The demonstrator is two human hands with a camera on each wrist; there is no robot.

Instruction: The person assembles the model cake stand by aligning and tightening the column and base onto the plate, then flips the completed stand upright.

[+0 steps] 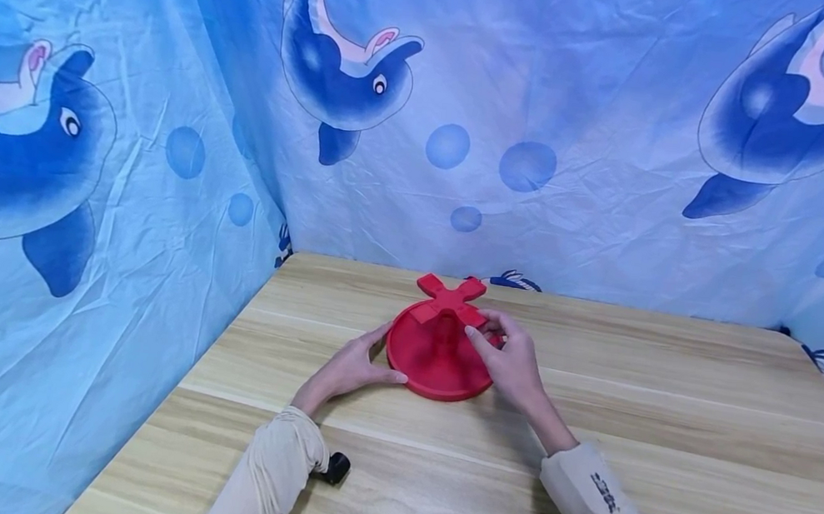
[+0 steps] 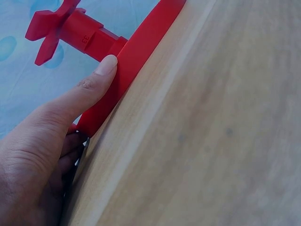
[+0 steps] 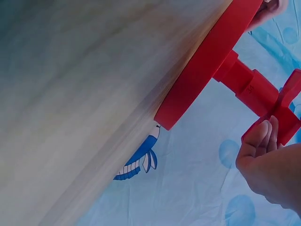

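A red round dish-like base (image 1: 443,393) with a raised rim lies on the wooden table. From its middle rises a red stepped post (image 2: 87,35), topped by a red four-armed cross piece (image 1: 450,298). My left hand (image 1: 351,365) grips the base at its left side, thumb at the near rim and fingers farther round. With thumb and fingers, my right hand (image 1: 514,364) pinches the near right arm of the cross. The right wrist view shows the post (image 3: 249,84) standing square to the base, with the right fingertips on the cross arm.
The wooden table (image 1: 668,401) extends on both sides of the base. Blue cloth (image 1: 581,224) printed with dolphins and bubbles hangs behind the table and along its left. A small black object (image 1: 337,468) sits at the left sleeve's cuff.
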